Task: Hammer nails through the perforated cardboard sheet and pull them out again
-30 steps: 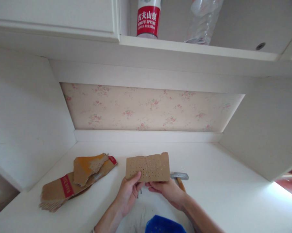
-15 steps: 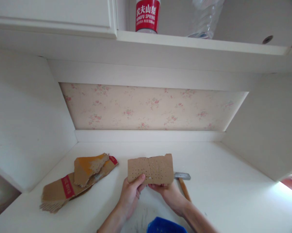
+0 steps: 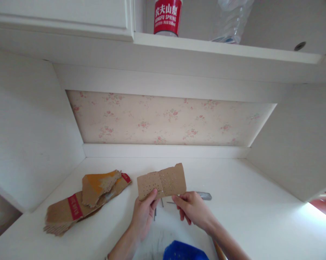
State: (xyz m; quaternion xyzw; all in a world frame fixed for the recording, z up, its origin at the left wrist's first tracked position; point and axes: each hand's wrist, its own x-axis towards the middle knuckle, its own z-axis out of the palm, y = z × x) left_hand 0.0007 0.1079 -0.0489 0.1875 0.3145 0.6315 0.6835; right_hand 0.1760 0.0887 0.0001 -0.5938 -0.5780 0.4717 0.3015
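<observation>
A tan piece of cardboard [image 3: 172,180] with rows of small holes and a crease down its middle is held up, tilted, in my left hand [image 3: 143,215]. The thumb lies on its front face and the fingers are behind it. My right hand [image 3: 194,209] is at the cardboard's lower right edge, thumb and fingers pinched together. What they pinch is hidden. A thin dark rod [image 3: 170,202], like a nail, shows beside those fingertips; whether it is held or lies on the table I cannot tell. More thin nail-like rods [image 3: 155,213] show near my left hand.
A hammer [image 3: 204,196] lies behind my right hand, its handle mostly covered by my arm. A blue container [image 3: 183,251] stands at the front edge. Torn cardboard [image 3: 61,209] lies at left. Above, a shelf [image 3: 206,43] holds a red-labelled bottle [image 3: 167,18] and clear plastic [image 3: 230,21].
The cardboard has shifted left and tilted, its right end higher. My right hand has come from under it to its lower right edge, fingers now pinched. The hammer's handle has swung toward the front.
</observation>
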